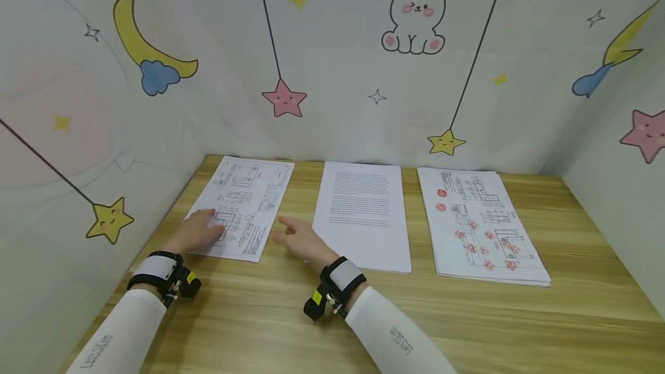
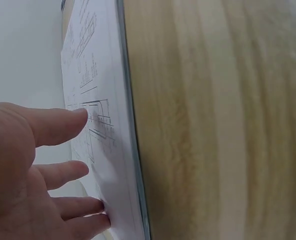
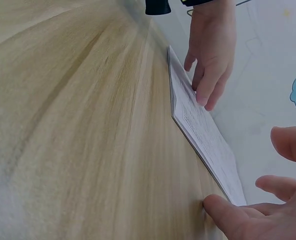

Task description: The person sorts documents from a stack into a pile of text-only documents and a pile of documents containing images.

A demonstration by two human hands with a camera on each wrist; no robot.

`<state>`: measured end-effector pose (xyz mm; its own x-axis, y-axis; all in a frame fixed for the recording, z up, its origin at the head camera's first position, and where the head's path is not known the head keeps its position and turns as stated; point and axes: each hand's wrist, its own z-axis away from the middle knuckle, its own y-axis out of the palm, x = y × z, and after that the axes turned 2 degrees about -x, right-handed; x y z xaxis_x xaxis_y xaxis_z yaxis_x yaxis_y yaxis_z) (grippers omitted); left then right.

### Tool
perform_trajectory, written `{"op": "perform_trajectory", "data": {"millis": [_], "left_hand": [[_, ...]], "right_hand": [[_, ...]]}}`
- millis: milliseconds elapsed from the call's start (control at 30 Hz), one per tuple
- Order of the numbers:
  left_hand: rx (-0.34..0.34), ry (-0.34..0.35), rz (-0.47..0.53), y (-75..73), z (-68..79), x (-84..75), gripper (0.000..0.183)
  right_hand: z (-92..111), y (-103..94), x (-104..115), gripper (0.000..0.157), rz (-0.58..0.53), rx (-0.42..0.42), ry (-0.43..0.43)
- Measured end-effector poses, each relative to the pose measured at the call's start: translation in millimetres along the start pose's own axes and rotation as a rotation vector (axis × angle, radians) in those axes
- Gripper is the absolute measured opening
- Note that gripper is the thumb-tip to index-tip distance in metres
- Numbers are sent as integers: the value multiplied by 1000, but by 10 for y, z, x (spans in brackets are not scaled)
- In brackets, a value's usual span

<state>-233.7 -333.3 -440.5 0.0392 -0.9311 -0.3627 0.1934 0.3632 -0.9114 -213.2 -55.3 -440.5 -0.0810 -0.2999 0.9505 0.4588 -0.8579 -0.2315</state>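
On the left of the table lies a stack of technical drawings [image 1: 260, 189]. My left hand [image 1: 196, 232] rests on its near left part, fingers spread; in the left wrist view the fingertips [image 2: 93, 205] touch the sheets along one side. My right hand [image 1: 301, 239] is between that stack and a middle stack of text pages [image 1: 363, 247], its fingers relaxed and pointing at the drawings' right edge. In the right wrist view the right hand [image 3: 268, 210] is close to the stack's edge, holding nothing; whether it touches the paper I cannot tell.
A third stack of drawings [image 1: 478, 189], with red round stamps, lies to the right. The wooden table [image 1: 260, 316] meets a cartoon-printed curtain [image 1: 343, 62] at the back and sides. A strapped camera is on each wrist.
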Motion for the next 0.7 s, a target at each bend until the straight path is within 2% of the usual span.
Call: {"op": "perform_trajectory", "data": {"millis": [133,200,400,700], "left_hand": [[-17,-75,10,-24,-10,13,73],[-18,-89,-2,-29,-13,15,73],[-13,-90,-12,7,-5,45,73],[-37,-64,22,-13,60,-9,67]], "right_hand": [[-3,3,-25,59,-34,-12,15],[-2,3,-30,59,-65,-13,30],[-43,76,-27,57,-176,-43,81],[-69,163,32,59,-226,-114,101]]}}
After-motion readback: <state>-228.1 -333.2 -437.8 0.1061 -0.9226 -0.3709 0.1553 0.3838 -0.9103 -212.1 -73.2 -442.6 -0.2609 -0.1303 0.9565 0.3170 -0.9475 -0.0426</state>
